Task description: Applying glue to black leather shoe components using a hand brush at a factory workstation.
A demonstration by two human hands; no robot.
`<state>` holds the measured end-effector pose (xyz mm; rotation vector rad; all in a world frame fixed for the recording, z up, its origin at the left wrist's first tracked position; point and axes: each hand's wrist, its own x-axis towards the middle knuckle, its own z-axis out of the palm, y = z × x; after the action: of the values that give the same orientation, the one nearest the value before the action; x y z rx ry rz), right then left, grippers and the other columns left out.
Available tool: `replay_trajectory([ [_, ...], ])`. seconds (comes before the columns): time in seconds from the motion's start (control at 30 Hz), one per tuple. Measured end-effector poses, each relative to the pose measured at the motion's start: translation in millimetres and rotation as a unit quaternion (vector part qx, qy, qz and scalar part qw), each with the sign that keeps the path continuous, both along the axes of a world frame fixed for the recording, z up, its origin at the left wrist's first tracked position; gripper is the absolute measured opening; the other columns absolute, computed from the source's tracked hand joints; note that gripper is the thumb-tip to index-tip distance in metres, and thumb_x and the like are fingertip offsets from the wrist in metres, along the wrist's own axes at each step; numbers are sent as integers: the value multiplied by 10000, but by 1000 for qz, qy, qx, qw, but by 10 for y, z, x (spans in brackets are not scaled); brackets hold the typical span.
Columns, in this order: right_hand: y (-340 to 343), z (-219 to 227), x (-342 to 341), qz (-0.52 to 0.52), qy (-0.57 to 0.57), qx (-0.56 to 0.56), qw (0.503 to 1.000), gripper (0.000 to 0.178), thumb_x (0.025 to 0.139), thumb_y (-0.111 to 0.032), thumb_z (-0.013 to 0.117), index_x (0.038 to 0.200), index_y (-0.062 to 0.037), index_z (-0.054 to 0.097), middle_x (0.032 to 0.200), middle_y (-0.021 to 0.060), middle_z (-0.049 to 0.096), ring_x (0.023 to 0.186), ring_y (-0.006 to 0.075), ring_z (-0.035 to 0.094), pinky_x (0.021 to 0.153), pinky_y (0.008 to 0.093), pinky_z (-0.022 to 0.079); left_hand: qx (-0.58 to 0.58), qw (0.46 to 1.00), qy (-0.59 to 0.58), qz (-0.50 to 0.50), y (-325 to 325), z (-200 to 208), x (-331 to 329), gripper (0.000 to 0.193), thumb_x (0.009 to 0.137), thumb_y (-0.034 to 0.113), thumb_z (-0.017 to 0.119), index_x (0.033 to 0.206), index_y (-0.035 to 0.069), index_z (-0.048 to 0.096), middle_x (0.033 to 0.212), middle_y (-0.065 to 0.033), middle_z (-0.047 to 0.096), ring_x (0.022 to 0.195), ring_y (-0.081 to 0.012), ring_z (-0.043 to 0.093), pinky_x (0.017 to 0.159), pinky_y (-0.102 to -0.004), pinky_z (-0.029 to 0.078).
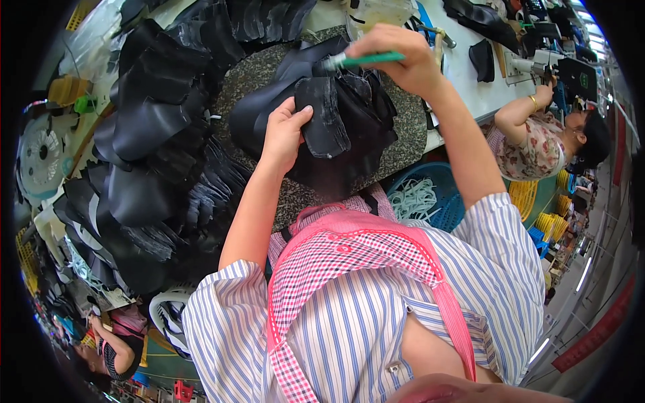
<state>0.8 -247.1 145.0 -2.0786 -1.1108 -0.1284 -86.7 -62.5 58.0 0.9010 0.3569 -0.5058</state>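
My left hand is closed on a black leather-like piece, thumb on top near its left edge. A rough, greyish band runs along the piece's right side. In my right hand is a green-handled brush, its head pointing left above the top of that piece. Beneath lies a fanned stack of similar black pieces, resting on a speckled stone slab. The brush's tip is dark and hard to make out against the black material.
Heaped black pieces cover the table at my left. A blue basket with pale strips stands below the slab's right side. A clear plastic container sits beyond the slab. A co-worker is at the right, another lower left.
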Motion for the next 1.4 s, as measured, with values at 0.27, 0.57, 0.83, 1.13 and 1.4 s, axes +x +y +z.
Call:
replay_trajectory([
  [0.27,-91,-11,161,-32,19,-86,996,147,631,12,594,769,-33,563,695,70,550,675,219,535,573,291,418,35,999,-10,-30,11,48,19,124,789,45,443,899,14,489,767,-22,555,618,-70,537,528,-196,445],
  [0.57,30,-194,24,-28,252,16,967,79,706,11,552,782,-2,568,701,52,562,652,121,520,607,224,408,42,998,-31,-39,189,69,-2,172,769,20,456,933,7,506,820,-21,556,690,-72,525,624,-206,431],
  [0.83,-525,-238,-8,-282,190,137,930,113,754,-102,576,780,8,571,639,23,561,544,78,494,511,198,380,306,904,-189,233,1481,1091,277,125,713,37,553,829,-1,527,745,-17,544,622,-81,512,571,-177,403],
  [1.13,-323,-366,-230,-266,265,283,883,136,757,-99,575,820,17,545,712,47,573,560,100,509,533,211,399,776,534,-255,219,1787,1208,565,265,738,252,487,782,-9,500,709,-213,519,669,-385,500,614,-403,393],
  [1.4,-804,-575,-266,-450,116,151,872,153,743,-145,591,732,7,580,624,27,572,530,70,506,499,195,389,801,434,-262,317,1358,304,266,453,709,167,592,1076,-23,407,965,-159,480,852,-270,476,731,-349,392],
])
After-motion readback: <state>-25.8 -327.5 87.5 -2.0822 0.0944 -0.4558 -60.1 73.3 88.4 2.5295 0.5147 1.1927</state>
